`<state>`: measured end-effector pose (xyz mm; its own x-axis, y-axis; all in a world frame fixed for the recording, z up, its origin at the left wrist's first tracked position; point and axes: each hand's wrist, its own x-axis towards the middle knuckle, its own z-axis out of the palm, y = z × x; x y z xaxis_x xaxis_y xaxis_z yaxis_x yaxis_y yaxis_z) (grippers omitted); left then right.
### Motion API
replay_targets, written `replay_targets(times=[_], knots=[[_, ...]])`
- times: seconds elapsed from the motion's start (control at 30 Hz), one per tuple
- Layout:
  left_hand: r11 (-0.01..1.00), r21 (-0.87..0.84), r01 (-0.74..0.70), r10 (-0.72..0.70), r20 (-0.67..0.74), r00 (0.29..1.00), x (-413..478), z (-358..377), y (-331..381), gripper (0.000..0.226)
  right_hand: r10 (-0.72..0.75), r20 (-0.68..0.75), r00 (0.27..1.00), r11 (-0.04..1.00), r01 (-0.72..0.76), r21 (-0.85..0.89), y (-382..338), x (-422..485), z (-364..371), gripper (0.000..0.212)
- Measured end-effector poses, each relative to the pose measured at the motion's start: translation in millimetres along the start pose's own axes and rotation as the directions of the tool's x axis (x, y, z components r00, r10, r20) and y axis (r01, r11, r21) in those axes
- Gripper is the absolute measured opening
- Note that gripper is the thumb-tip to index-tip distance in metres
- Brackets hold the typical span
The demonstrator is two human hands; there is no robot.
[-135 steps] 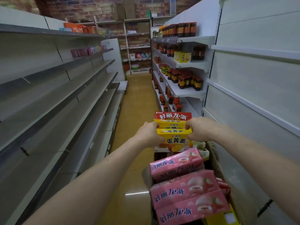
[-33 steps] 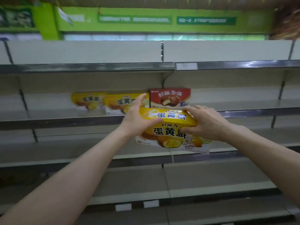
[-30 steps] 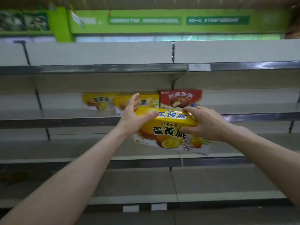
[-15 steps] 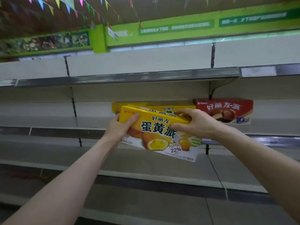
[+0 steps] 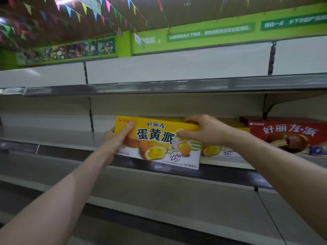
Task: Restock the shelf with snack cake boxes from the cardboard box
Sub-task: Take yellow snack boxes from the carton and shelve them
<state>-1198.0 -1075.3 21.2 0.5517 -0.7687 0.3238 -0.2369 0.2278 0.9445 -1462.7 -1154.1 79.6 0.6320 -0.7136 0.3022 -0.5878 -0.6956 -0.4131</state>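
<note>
Your left hand (image 5: 115,138) grips the yellow box (image 5: 157,142) at its left end, thumb on the front face; your right hand (image 5: 203,131) curls over its top right corner; the box sits at the shelf's (image 5: 70,137) front edge, beside another yellow box (image 5: 219,151).

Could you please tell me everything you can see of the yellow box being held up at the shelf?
The yellow snack cake box is a long flat carton, cardboard by its look, yellow above and white below, printed with dark characters, egg-yolk cakes and a 22% badge. It faces the camera, slightly tilted, at the shelf edge. The left hand grips its left end, the right hand its top right.
</note>
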Motion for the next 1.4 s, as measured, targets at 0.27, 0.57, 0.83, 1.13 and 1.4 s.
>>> replay_targets(times=[0.27,0.57,0.83,1.13,1.4], knots=[[0.997,0.070,-0.022,0.019,0.050,0.999,60.1,-39.0,-7.1,0.086,-0.026,-0.035,0.999,0.995,0.022,-0.098,-25.3,58.3,18.6,0.064],[0.993,0.119,-0.028,-0.001,0.244,0.970,117.2,-70.7,-13.4,0.062,0.063,0.043,0.997,0.997,-0.061,-0.045,-36.5,121.3,41.0,0.073],[0.982,0.185,0.021,-0.097,0.410,0.907,160.7,-65.2,-41.4,0.116,0.128,0.088,0.988,0.967,-0.104,-0.234,-23.3,150.9,58.2,0.072],[0.992,0.125,0.012,-0.077,0.526,0.847,187.0,-44.3,-61.2,0.096,0.216,0.104,0.971,0.906,-0.159,-0.392,-13.4,170.2,65.6,0.067],[0.994,0.106,-0.024,-0.033,0.507,0.861,202.2,-35.5,-67.7,0.069,0.260,-0.015,0.965,0.769,-0.217,-0.601,-11.6,189.4,80.3,0.071]])
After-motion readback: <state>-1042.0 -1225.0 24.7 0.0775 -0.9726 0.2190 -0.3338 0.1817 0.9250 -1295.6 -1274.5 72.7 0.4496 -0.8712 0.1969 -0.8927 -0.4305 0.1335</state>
